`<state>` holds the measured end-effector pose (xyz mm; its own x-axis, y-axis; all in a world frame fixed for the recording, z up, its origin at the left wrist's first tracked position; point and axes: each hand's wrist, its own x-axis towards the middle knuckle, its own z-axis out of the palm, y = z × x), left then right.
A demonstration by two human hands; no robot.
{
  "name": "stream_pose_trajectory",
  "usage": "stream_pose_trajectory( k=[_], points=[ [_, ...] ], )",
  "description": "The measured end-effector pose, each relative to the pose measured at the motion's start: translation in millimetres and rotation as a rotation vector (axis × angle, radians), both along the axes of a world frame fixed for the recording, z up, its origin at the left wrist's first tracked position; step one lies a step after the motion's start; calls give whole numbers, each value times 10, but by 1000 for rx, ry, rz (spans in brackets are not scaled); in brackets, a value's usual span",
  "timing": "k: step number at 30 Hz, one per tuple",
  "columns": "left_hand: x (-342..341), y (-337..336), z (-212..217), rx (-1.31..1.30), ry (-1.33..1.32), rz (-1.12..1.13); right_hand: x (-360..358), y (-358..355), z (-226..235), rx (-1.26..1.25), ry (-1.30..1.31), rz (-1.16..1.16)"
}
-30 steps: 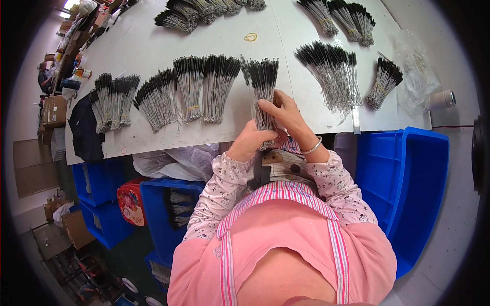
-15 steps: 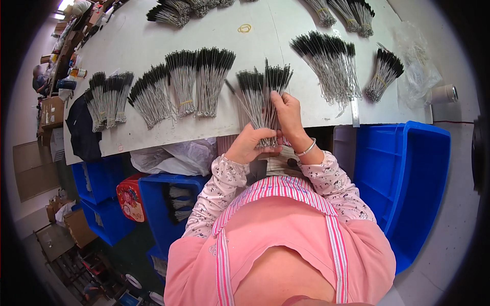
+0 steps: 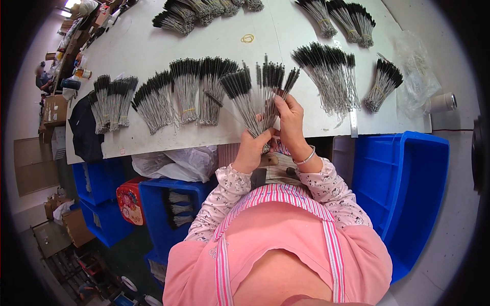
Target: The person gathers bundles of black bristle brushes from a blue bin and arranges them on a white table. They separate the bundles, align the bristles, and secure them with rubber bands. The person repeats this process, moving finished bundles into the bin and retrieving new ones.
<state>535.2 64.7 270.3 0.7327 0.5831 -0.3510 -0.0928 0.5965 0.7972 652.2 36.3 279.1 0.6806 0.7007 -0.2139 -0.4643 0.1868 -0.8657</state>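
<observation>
Wire-handled cleaning brushes (image 3: 237, 87) with black bristle heads stand fanned in front of me, split into a left cluster and a right cluster. My left hand (image 3: 250, 152) is closed round their looped lower ends. Higher up, my right hand (image 3: 291, 121) has its thumb and fingers closed on wires of the right cluster. One brush leans out to the left, away from the others. Beyond the held brushes, a loose pile of brushes (image 3: 329, 76) lies to the right. Several bunches (image 3: 185, 89) lie in a row to the left, some banded in yellow.
The white table (image 3: 122, 48) carries more brush bunches (image 3: 191, 13) at its far side. Yellow rubber bands (image 3: 247, 39), a metal ruler (image 3: 353, 125) and a clear plastic bag (image 3: 414, 71) also lie there. Blue bins (image 3: 421, 204) stand below the near edge on both sides.
The held brushes have spread wider apart into two clusters, and the stray brush on the left tips lower. My right hand still grips the upper wires; the whole view has shifted slightly.
</observation>
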Motion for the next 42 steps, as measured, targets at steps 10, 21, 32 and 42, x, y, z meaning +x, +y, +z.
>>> stream_pose_trajectory(
  k=[10,21,32,42],
  points=[
    [-85,-57,-13,-47,55,108,298,122,-212,-195,-179,-41],
    [-240,-91,-82,-91,85,10,1105,762,91,-185,-1024,601],
    [-192,-70,-66,-111,91,87,816,613,223,-169,-1269,185],
    [-38,-94,-82,191,156,421,869,447,-166,-6,-333,-17]
  ],
)
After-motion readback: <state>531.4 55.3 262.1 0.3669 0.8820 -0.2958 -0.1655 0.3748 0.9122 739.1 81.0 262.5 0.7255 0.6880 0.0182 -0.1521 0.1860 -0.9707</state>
